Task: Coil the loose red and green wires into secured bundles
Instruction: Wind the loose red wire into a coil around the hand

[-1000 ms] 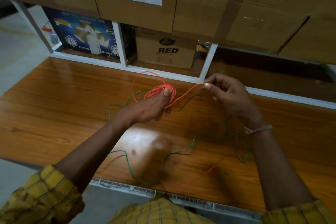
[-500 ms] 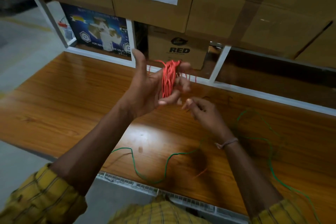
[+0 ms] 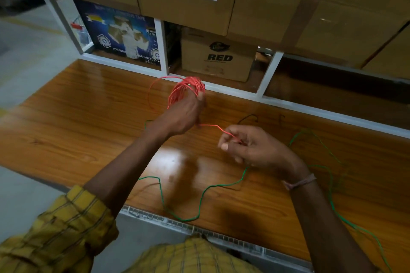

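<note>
1. The thin red wire [image 3: 185, 90], mostly wound into a bunch of loops, sits above the far middle of the glossy wooden tabletop [image 3: 66, 131], gathered in the person's left hand [image 3: 182, 115].
2. The left hand grips the loops with its fingers curled round them; one wider loop bows out to the left of the bunch.
3. A loose tail of the red wire runs from under the left hand toward the right hand [image 3: 257, 150], which pinches its end between thumb and fingertips, the other fingers curled in.
4. The two hands are near each other but apart, joined only by that tail.
5. The thin green wire [image 3: 199, 197] lies uncoiled on the tabletop, snaking in waves along the near edge beneath both forearms and rising in a large loop at the right.
6. A short dark wire [image 3: 247, 118] lies on the wood beyond the right hand.
7. Behind the tabletop, a white-framed shelf holds a brown carton printed "RED" [image 3: 218, 57] and a blue printed box [image 3: 119, 33]; large cardboard boxes [image 3: 277, 2] stand above.
</note>
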Tool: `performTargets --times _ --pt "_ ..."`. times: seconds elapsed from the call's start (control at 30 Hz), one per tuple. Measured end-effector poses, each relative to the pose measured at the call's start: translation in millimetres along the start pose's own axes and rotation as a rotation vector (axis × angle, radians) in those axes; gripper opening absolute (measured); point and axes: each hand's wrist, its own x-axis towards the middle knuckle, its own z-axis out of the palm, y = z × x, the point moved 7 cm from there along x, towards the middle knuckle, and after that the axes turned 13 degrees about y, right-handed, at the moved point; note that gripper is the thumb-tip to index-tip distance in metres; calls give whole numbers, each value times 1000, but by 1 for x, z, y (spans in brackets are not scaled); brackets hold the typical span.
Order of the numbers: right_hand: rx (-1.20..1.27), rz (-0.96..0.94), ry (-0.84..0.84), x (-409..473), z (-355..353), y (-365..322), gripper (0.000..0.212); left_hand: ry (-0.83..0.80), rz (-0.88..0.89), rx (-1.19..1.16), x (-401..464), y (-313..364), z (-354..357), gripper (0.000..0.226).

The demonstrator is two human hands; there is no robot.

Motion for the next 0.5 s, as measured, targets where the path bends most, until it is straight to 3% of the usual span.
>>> performTargets --times 0.17,0.27,0.37,0.5 --pt "70 -116 300 6 -56 -17 14 -227 -11 113 -23 -18 13 110" --pt "35 -161 498 13 -87 -17 19 -417 -145 -42 -43 -22 16 124" --pt "42 -156 518 25 -96 -8 29 -639 -224 -357 -67 -8 22 134" --pt "163 70 361 53 -71 25 58 -827 -161 -820 -80 35 8 133"
